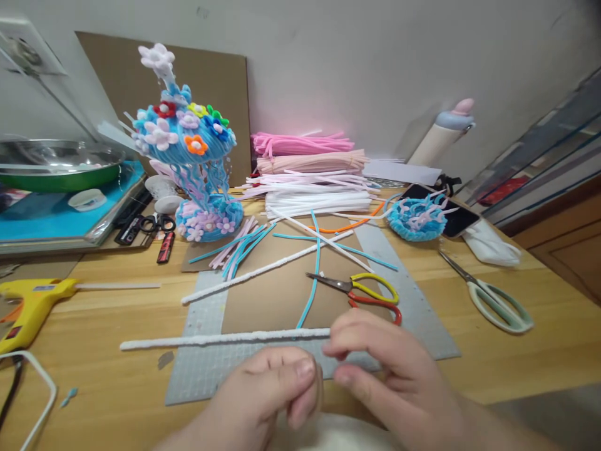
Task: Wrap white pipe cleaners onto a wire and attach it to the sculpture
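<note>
At the table's front edge my left hand [282, 382] is closed, thumb pressed on the curled forefinger; anything pinched there is too small or hidden to make out. Close to its right, my right hand [394, 376] is curved, with thumb and forefinger apart and nothing visible between them. Just beyond the hands lies a long white pipe cleaner [225, 339], its right end hidden behind my right hand. Scissors with yellow and red handles [350, 288] rest on a brown cardboard sheet [267, 297], beside a bent blue pipe cleaner [310, 300]. A second white pipe cleaner [263, 269] slants across the cardboard.
A grey cutting mat [201, 369] lies under the cardboard. Behind stand a flower-covered blue pipe-cleaner piece [183, 144] and bundled pipe cleaners [319, 202]. A yellow glue gun [32, 307] is left; pale-handled scissors [498, 304] and a blue fuzzy piece [416, 219] are right.
</note>
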A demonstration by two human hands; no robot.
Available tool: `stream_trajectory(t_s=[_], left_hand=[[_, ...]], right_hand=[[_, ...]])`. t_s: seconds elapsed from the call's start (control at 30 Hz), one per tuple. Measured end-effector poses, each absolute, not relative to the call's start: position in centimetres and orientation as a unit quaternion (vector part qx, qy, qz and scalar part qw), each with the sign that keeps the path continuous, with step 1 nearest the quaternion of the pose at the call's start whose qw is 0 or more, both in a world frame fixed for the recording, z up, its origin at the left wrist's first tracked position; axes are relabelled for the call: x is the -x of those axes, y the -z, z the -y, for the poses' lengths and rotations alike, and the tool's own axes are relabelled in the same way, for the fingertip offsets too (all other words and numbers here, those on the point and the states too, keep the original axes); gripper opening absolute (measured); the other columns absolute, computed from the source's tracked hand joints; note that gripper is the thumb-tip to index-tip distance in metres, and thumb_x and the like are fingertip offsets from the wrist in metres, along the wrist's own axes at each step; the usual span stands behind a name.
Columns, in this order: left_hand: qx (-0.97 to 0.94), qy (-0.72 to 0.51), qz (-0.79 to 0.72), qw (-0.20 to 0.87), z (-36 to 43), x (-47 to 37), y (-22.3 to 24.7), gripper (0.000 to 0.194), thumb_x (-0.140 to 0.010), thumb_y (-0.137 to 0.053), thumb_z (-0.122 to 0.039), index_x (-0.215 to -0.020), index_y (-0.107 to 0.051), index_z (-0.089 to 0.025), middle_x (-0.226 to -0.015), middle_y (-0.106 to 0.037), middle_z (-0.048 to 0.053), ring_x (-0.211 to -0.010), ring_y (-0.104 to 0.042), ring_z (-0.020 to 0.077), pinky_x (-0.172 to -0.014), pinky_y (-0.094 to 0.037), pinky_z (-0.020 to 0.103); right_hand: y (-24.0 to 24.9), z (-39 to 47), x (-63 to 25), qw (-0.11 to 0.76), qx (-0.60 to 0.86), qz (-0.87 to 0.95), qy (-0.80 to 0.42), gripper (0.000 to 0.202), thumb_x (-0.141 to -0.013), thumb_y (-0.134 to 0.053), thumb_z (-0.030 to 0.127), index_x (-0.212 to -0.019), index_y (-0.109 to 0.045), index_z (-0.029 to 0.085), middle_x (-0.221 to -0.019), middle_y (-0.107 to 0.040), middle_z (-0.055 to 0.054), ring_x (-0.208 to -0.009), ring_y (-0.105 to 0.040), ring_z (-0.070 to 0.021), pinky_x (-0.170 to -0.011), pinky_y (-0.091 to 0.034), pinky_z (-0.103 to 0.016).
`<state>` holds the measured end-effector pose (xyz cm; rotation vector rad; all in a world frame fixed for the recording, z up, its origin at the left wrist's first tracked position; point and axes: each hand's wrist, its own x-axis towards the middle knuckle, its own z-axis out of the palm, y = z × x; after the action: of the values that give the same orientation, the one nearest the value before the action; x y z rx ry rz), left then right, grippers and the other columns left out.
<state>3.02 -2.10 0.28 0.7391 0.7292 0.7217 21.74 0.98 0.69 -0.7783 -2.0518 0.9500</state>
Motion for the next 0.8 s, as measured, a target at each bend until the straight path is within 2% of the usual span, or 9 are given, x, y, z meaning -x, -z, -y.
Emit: stream_trajectory(t_s=[0.07,0.17,0.3,0.5,0.67,0.73,0.8], left_hand=[[-0.362,-0.335,-0.347,0.798,1.9,-3.3,-0.1,0.047,-0.08,-0.054,-0.051,-0.047,-0.042,-0.019,-0.05,-0.037,-0.002,-0.054,-0.033,0.0126,-0.057,-0.024,0.028],[-0.365,-0.349,-0.365,0.782,1.7,-3.4,0.2,0.048,-0.078,-0.055,-0.052,-0.047,-0.04,-0.019,-0.049,-0.034,-0.003,-0.053,-0.032,0.0123,-0.055,-0.024,0.028],[-0.34,-0.377,-0.386,0.77,1.6,-3.4,0.9,0.05,-0.078,-0.055,-0.056,-0.046,-0.039,-0.02,-0.048,-0.033,-0.003,-0.051,-0.031,0.0117,-0.053,-0.023,0.028],[-0.28,-0.372,-0.405,0.787,2.0,-3.6,1.8,0.052,-0.079,-0.054,-0.053,-0.042,-0.038,-0.02,-0.039,-0.029,-0.004,-0.043,-0.025,0.0096,-0.048,-0.017,0.028],[-0.225,-0.373,-0.371,0.82,1.9,-3.6,2.4,0.05,-0.083,-0.047,-0.044,-0.041,-0.039,-0.019,-0.035,-0.029,-0.003,-0.04,-0.027,0.0096,-0.047,-0.016,0.028],[-0.199,-0.392,-0.368,0.819,1.7,-3.5,2.2,0.042,-0.082,-0.052,-0.039,-0.048,-0.044,-0.017,-0.042,-0.034,-0.003,-0.043,-0.028,0.0084,-0.047,-0.016,0.026],[-0.163,-0.408,-0.369,0.819,1.5,-3.4,1.9,0.024,-0.08,-0.059,-0.034,-0.065,-0.051,-0.016,-0.054,-0.04,-0.004,-0.045,-0.027,0.0061,-0.046,-0.014,0.024]], right_hand=[[-1.3,-0.6,-20.4,0.407,0.298,0.754,-0.421,0.009,-0.085,-0.057,0.018,-0.092,-0.061,0.022,-0.078,-0.062,-0.002,-0.073,-0.059,-0.0141,-0.064,-0.049,-0.024],[-1.0,-0.7,-19.0,0.446,0.313,0.716,-0.437,0.007,-0.081,-0.06,0.014,-0.081,-0.063,0.021,-0.073,-0.062,-0.002,-0.069,-0.059,-0.0137,-0.063,-0.049,-0.025],[0.4,-1.0,-18.4,0.474,0.331,0.674,-0.459,0.009,-0.079,-0.063,0.014,-0.084,-0.063,0.022,-0.074,-0.063,-0.002,-0.068,-0.06,-0.0145,-0.063,-0.05,-0.026],[1.6,-1.1,-18.2,0.451,0.337,0.68,-0.469,0.01,-0.079,-0.061,0.013,-0.085,-0.066,0.021,-0.074,-0.064,-0.003,-0.069,-0.061,-0.0144,-0.063,-0.05,-0.026],[1.7,-1.2,-18.2,0.411,0.353,0.697,-0.47,0.008,-0.081,-0.059,0.013,-0.082,-0.064,0.02,-0.072,-0.063,-0.001,-0.068,-0.059,-0.0126,-0.063,-0.049,-0.024],[1.8,-1.6,-18.6,0.379,0.366,0.723,-0.446,0.011,-0.084,-0.056,0.015,-0.089,-0.063,0.02,-0.076,-0.064,-0.002,-0.071,-0.06,-0.0129,-0.065,-0.049,-0.024],[1.9,-2.3,-19.7,0.346,0.406,0.75,-0.392,0.015,-0.086,-0.053,0.017,-0.098,-0.062,0.021,-0.082,-0.064,-0.003,-0.074,-0.06,-0.014,-0.067,-0.049,-0.026]])
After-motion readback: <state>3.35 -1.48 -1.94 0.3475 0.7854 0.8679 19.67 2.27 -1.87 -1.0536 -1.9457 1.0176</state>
